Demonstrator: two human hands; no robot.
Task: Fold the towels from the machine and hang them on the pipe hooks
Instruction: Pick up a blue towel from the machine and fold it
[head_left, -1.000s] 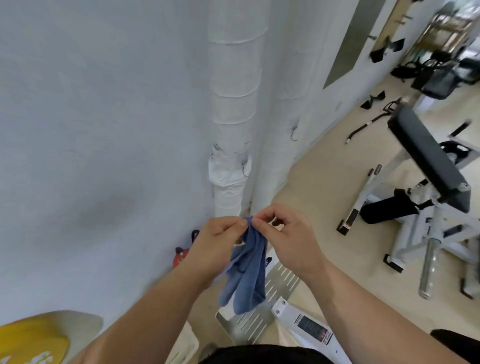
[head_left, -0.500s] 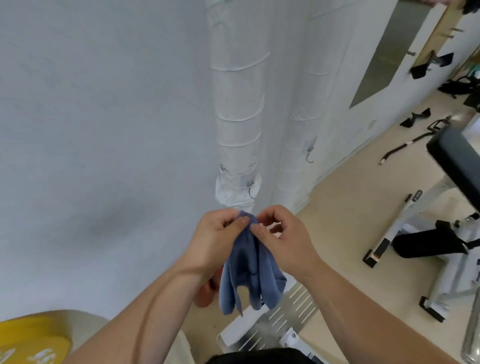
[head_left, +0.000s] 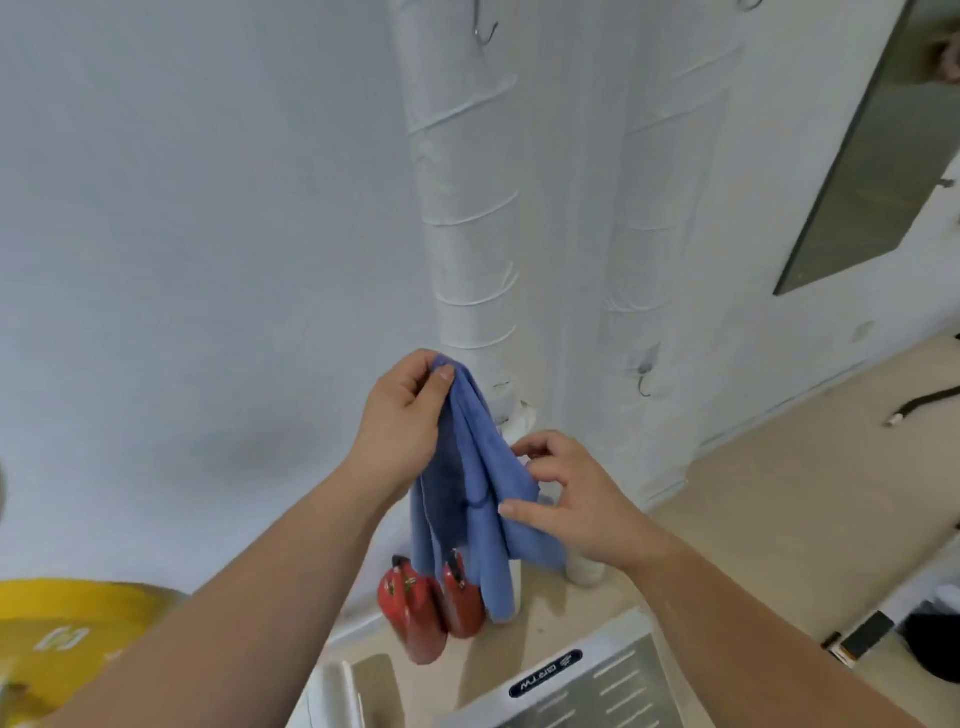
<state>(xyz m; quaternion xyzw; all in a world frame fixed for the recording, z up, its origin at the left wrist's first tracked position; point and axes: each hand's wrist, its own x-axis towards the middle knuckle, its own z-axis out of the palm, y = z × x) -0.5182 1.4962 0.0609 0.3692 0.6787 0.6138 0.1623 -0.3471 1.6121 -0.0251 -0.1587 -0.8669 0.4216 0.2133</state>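
A blue towel (head_left: 475, 499) hangs in folds in front of two white wrapped pipes (head_left: 465, 218). My left hand (head_left: 402, 421) pinches its top corner between thumb and fingers. My right hand (head_left: 569, 491) is lower, with its thumb on the towel's right edge and its fingers curled behind that edge. A metal hook (head_left: 485, 28) sticks out near the top of the left pipe. Another hook (head_left: 644, 382) hangs low on the right pipe (head_left: 660, 218), level with the towel's top.
Two red fire extinguishers (head_left: 428, 610) stand on the floor by the wall below the towel. A silver machine plate (head_left: 582, 680) lies at my feet. A yellow disc (head_left: 67, 639) sits lower left. A grey wall panel (head_left: 872, 150) is to the right.
The view tilted up and nearer the pipes. My left hand stayed on the towel's top corner. My right hand left the top and slid down to the right edge.
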